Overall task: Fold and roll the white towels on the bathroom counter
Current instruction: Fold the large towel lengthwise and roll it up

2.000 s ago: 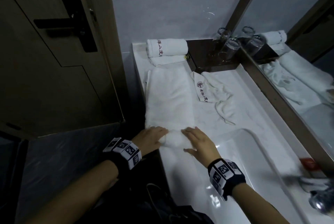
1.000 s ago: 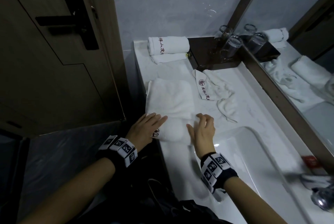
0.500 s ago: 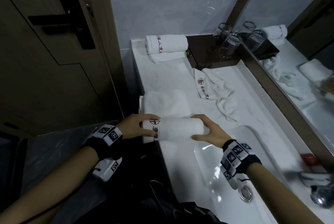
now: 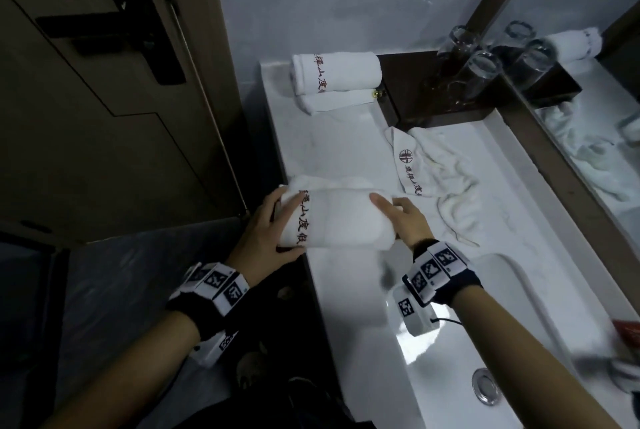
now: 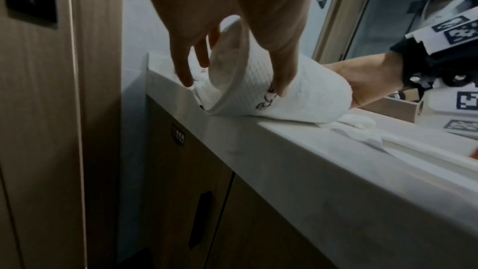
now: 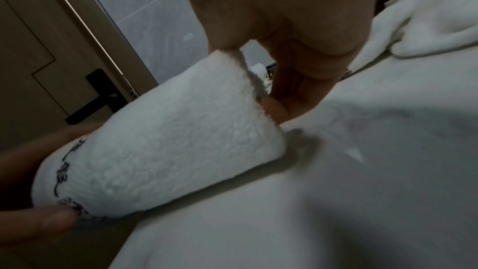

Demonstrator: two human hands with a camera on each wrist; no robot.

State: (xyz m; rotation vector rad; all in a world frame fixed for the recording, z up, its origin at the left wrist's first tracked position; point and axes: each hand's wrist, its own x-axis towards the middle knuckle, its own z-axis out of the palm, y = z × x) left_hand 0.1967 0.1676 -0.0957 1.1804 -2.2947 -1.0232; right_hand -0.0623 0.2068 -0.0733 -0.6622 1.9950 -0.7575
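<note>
A white towel roll (image 4: 341, 222) with red lettering lies across the counter (image 4: 332, 148) near its front left edge. My left hand (image 4: 273, 220) grips its left end, thumb underneath in front and fingers over the far side. My right hand (image 4: 398, 217) grips the right end, thumb on top. In the left wrist view the roll (image 5: 279, 91) rests on the counter edge, with a little loose towel under and beyond it. The right wrist view shows the roll (image 6: 168, 140) from its right end. A finished roll (image 4: 336, 76) sits at the back. A crumpled towel (image 4: 436, 168) lies to the right.
A dark wooden tray (image 4: 415, 96) with upturned glasses (image 4: 481, 71) stands at the back by the mirror (image 4: 588, 99). The sink basin (image 4: 502, 307) with its drain (image 4: 486, 390) is at the front right. A door with a black handle (image 4: 114, 30) stands left.
Both hands have rolled the towel away from me over its flat part. Only a small strip of flat towel now shows beyond the roll.
</note>
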